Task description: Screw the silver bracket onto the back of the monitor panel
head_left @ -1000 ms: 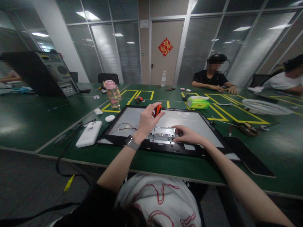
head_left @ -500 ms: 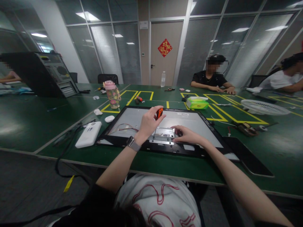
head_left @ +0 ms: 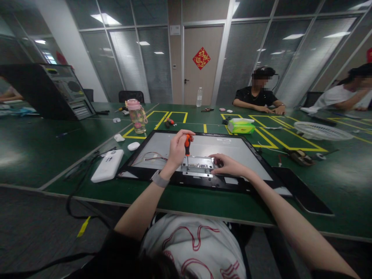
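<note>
My left hand (head_left: 178, 148) is closed round the top of an orange and black screwdriver (head_left: 187, 145). Its shaft points down at the left end of a silver metal bracket (head_left: 199, 175). The bracket lies near the front edge of a flat display panel (head_left: 162, 141) with a black frame and a grey back. My right hand (head_left: 228, 165) grips the right side of the metal plate, its thumb and fingers curled over that edge. Thin wires (head_left: 152, 155) run across the panel's left part.
Left of the panel lie a white power bank (head_left: 107, 166) and a white case (head_left: 133, 146), with a pink-lidded bottle (head_left: 136, 116) behind. A green tissue pack (head_left: 241, 126), a racket (head_left: 322, 131) and a black slab (head_left: 305, 190) are rightward. A person (head_left: 258, 95) sits across.
My left hand has shifted slightly left and turned, so the screwdriver now stands more upright with more of its handle showing. My right hand has stayed at the metal plate.
</note>
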Demonstrator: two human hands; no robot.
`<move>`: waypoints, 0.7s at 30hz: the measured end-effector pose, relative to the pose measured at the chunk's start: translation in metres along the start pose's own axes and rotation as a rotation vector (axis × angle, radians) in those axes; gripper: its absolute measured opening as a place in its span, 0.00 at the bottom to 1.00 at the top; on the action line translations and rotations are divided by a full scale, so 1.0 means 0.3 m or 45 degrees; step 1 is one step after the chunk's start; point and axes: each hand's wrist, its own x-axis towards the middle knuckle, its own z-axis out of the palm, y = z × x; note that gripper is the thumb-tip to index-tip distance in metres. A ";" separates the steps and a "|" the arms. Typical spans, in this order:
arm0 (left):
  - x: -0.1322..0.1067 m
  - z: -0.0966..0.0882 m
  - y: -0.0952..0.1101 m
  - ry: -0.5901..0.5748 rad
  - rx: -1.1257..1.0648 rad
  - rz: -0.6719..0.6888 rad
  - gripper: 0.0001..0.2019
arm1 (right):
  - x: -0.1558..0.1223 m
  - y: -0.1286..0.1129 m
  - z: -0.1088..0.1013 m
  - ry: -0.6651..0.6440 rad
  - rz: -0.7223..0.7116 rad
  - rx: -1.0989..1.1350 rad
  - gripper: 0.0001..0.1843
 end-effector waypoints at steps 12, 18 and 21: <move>0.039 -0.065 0.000 -0.262 -0.164 -0.176 0.14 | 0.000 0.010 0.005 0.010 0.010 0.024 0.38; 0.054 -0.145 -0.001 -0.378 -0.096 -0.130 0.12 | -0.004 0.002 0.001 0.000 0.018 0.019 0.38; 0.050 -0.148 0.002 -0.301 0.038 -0.072 0.11 | -0.005 -0.005 -0.001 -0.004 0.019 0.016 0.38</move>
